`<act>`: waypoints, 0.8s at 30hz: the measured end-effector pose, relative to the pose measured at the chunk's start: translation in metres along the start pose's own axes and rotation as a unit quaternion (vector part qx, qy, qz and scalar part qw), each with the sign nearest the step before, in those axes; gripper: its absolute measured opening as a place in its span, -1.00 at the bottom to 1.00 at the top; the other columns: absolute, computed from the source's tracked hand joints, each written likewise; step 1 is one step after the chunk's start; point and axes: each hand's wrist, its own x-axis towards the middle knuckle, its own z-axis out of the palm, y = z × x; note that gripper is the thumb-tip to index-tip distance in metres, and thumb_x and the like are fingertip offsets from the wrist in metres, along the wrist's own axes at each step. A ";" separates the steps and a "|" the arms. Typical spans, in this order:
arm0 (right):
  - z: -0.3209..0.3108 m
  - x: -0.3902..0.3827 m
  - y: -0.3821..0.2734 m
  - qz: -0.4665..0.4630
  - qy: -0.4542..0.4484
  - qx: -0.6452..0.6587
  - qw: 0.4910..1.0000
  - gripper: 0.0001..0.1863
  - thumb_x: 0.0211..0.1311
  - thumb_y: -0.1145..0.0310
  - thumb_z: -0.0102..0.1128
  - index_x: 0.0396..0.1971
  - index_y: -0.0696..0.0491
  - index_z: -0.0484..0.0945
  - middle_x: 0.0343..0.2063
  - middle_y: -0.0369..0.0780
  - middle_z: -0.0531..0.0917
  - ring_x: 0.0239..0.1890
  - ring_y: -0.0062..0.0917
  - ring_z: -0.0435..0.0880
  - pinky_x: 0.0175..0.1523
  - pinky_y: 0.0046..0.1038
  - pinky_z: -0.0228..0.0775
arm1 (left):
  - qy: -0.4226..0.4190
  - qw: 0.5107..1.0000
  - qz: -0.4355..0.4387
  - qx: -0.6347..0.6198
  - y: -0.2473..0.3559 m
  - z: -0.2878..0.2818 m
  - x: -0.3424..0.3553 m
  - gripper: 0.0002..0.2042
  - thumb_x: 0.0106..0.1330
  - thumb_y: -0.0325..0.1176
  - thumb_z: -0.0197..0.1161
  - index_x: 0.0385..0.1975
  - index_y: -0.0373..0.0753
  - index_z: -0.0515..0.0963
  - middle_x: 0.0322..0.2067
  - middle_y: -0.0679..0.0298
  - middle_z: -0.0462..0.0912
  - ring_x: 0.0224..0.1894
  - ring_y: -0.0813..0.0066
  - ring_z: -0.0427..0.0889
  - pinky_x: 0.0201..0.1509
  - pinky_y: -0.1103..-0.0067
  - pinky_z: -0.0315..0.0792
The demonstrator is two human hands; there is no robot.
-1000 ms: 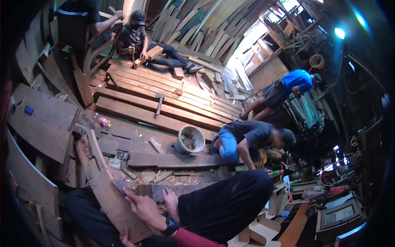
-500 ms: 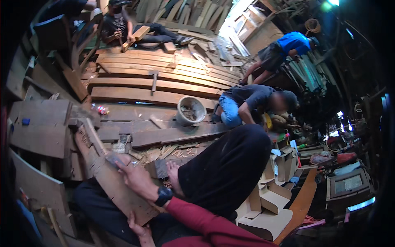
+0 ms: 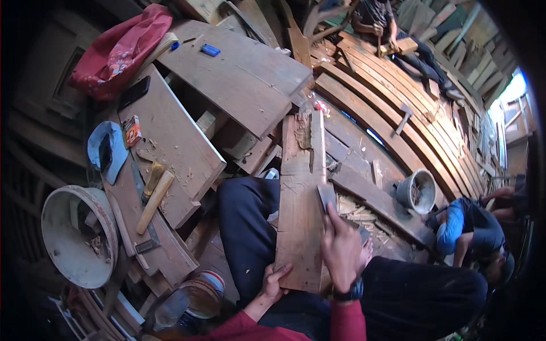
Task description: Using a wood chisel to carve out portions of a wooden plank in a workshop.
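Note:
A long wooden board (image 3: pixel 300 210) with a broken, rough far end lies over my lap. My left hand (image 3: pixel 276 281) is closed round its near-left edge, thumb on top. My right hand (image 3: pixel 340 250) grips a flat grey metal blade (image 3: pixel 326 196), index finger stretched along it, against the board's right edge. My bare foot shows partly behind the right hand.
At left are boards (image 3: pixel 227 68) bearing a red cloth bag (image 3: pixel 119 48), phone (image 3: pixel 134 92), blue cap (image 3: pixel 105 150) and wooden-handled tools (image 3: pixel 154 202); a bucket (image 3: pixel 79 238) stands below. To the right are planks, a hammer (image 3: pixel 404 118), another bucket (image 3: pixel 415 190) and co-workers (image 3: pixel 466 233).
My view has swung leftward, bringing the bag, cap, tools and left bucket in; co-workers shifted to the right. Both my hands remain on the board and blade.

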 end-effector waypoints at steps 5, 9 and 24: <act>0.000 0.004 0.002 0.029 -0.007 -0.014 0.999 -0.64 0.30 0.27 0.15 0.09 -0.19 0.60 -0.67 0.02 0.58 -0.62 -0.06 0.61 -0.48 -0.10 0.38 | 0.005 1.000 0.000 0.003 0.001 0.005 -0.003 -0.65 0.28 -0.17 0.27 -0.11 -0.32 0.49 -0.44 0.27 0.61 -0.61 0.57 0.56 -0.77 0.68 0.24; 0.010 0.020 0.009 0.005 0.031 -0.068 0.997 -0.63 0.30 0.25 0.16 0.10 -0.26 0.59 -0.68 0.00 0.58 -0.61 -0.09 0.62 -0.47 -0.11 0.39 | -0.024 0.999 -0.024 -0.014 -0.008 0.007 0.003 -0.63 0.28 -0.17 0.27 -0.09 -0.34 0.48 -0.42 0.26 0.60 -0.60 0.57 0.57 -0.77 0.68 0.24; -0.001 0.005 -0.001 0.032 0.002 -0.078 0.996 -0.61 0.26 0.27 0.17 0.10 -0.26 0.59 -0.73 0.00 0.56 -0.68 -0.09 0.58 -0.53 -0.15 0.37 | -0.013 1.000 -0.016 -0.011 0.003 0.007 -0.001 -0.70 0.29 -0.21 0.27 -0.18 -0.34 0.50 -0.49 0.29 0.58 -0.65 0.57 0.53 -0.77 0.67 0.25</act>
